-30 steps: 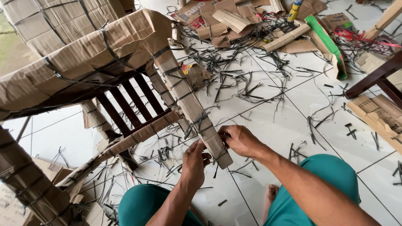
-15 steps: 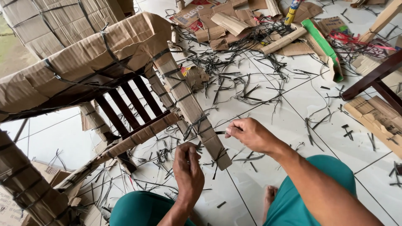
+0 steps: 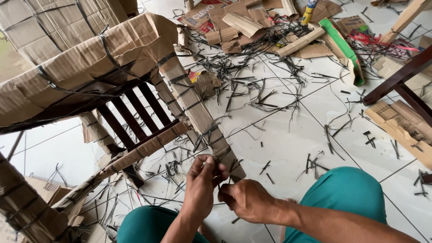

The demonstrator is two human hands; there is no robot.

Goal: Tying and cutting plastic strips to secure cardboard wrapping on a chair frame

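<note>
Left hand [image 3: 201,186] and right hand [image 3: 245,199], fingertips together, pinch a thin black plastic strap [image 3: 215,177] beside the cardboard-wrapped dark wooden chair leg [image 3: 198,112].

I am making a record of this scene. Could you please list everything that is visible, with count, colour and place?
chair: one, dark brown wood, lying on its side at left, wrapped in brown cardboard
cardboard-wrapped leg: one, brown, tied with black straps, reaching toward the hands
strap pieces: many, black, scattered over the floor
floor: white tiles
cardboard scraps: many, brown, piled at top
green piece: one, top right
left hand: pinching a strap at the leg
right hand: beside the left hand, fingers closed
</note>
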